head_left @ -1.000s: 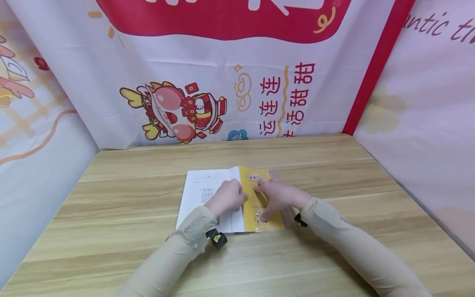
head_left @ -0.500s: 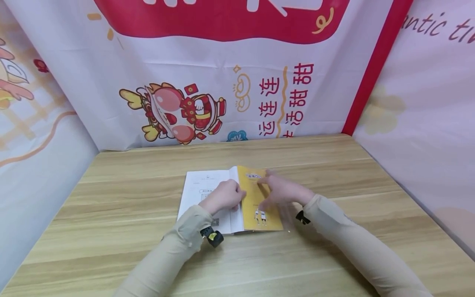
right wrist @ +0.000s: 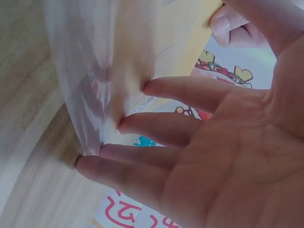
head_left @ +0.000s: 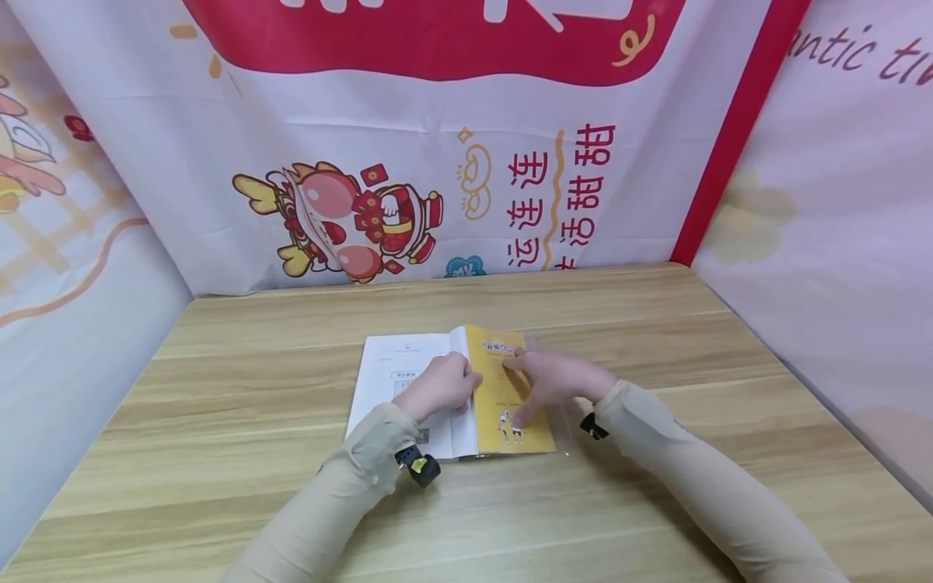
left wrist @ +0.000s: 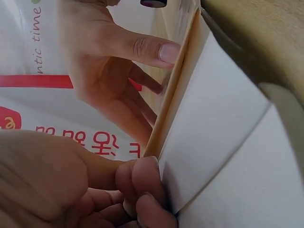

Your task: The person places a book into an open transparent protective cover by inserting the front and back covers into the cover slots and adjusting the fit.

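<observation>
A book lies spread on the table, its white page [head_left: 375,397] on the left and a yellow cover flap [head_left: 490,425] on the right. Clear plastic film [right wrist: 78,90] sticks out past the yellow edge. At the yellow flap's inner edge, beside the fold, my left hand [head_left: 440,385] pinches with curled fingers; the left wrist view shows thumb and fingers on that edge. My right hand [head_left: 557,379] is spread over the flap's outer side. In the right wrist view its straight fingertips touch the film and the yellow flap, gripping nothing.
The wooden table [head_left: 219,405] extends around the book on all sides. A white and red printed cloth [head_left: 408,105] hangs behind its far edge, and more printed cloth stands at both sides. Each wrist wears a black strap [head_left: 419,465].
The book has shifted slightly left. My right hand slid a little right across the yellow flap, blurred midway, then settled there. The left hand kept its pinch and moved slightly left.
</observation>
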The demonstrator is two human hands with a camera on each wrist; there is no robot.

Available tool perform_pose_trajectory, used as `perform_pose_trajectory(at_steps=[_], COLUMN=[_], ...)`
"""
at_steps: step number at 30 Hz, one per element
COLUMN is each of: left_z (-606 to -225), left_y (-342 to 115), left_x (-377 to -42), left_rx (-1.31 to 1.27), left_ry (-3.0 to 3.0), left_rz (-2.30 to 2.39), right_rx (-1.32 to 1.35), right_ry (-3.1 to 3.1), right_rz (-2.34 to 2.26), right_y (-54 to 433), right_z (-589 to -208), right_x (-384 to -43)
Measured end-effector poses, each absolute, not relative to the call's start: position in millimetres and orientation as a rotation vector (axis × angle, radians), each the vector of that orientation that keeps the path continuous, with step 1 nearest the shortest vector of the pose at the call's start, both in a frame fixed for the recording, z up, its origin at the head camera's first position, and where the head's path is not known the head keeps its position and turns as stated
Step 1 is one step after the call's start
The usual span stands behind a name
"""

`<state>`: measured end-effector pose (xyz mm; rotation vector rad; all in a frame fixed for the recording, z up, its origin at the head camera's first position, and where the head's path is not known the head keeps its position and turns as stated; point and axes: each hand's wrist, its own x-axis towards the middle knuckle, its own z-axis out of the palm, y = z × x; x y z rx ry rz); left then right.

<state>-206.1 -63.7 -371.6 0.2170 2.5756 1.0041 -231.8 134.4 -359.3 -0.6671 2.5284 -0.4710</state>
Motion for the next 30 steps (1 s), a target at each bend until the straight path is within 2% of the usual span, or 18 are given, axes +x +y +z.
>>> perform_pose_trajectory(at_steps=[16, 30], left_z=[-374.0, -374.5], left_y=[-53.1, -47.2], left_x=[-206.8, -207.1], left_rx=[0.148, 0.195], left_ry=[2.583, 2.658], left_rz=[0.984, 0.912], right_rx=[-0.668, -0.651], right_ry=[2.559, 2.570], right_rz=[-0.386, -0.364], right_y=[127.8, 125.6], right_z=[-360.4, -363.0], right_x=[-225.9, -227.4])
